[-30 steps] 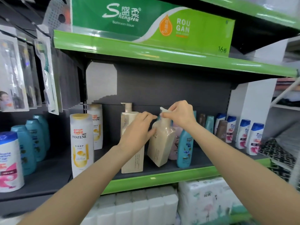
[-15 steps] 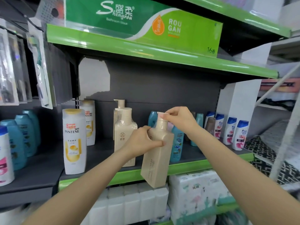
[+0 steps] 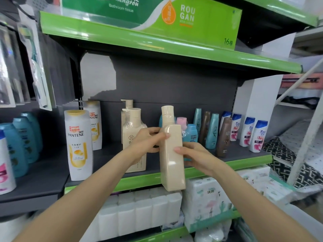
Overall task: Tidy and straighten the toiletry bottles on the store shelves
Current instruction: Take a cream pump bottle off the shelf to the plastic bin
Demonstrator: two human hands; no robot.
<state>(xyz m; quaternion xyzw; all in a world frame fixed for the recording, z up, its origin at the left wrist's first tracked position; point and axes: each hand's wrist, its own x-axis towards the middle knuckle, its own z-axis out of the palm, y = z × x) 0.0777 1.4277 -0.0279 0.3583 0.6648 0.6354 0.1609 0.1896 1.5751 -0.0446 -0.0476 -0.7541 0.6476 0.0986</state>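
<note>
The shelf (image 3: pixel 227 163) sits higher and closer in view than half a second back, the green tissue banner (image 3: pixel 157 16) now cropped at the top. Big change first: the beige bottle (image 3: pixel 172 154) is off the shelf altogether, held upright out in front of the green shelf lip, its base hanging down over the white tissue packs (image 3: pixel 139 212) below. A second ago it was leaning on the board among the blue bottles; now it is clear of them, cap up, narrow side facing us.

The grip has moved too. The right hand (image 3: pixel 195 158), which was pinching the cap, has dropped to the lower body and curls round it from the right. The left hand (image 3: pixel 148 140) wraps the shoulder from the left, fingertips on the front face. Both hands grasp the same bottle.

Its twin, the beige pump bottle (image 3: pixel 133 137), stands upright on the shelf just behind the left hand, with the Pantene bottle (image 3: pixel 78 144) further left. By my read, this one is being squared up in the air and goes back beside its twin, label forward. The blue bottle (image 3: pixel 191 132) and pink cap (image 3: pixel 181 121) behind are unmoved.
</note>
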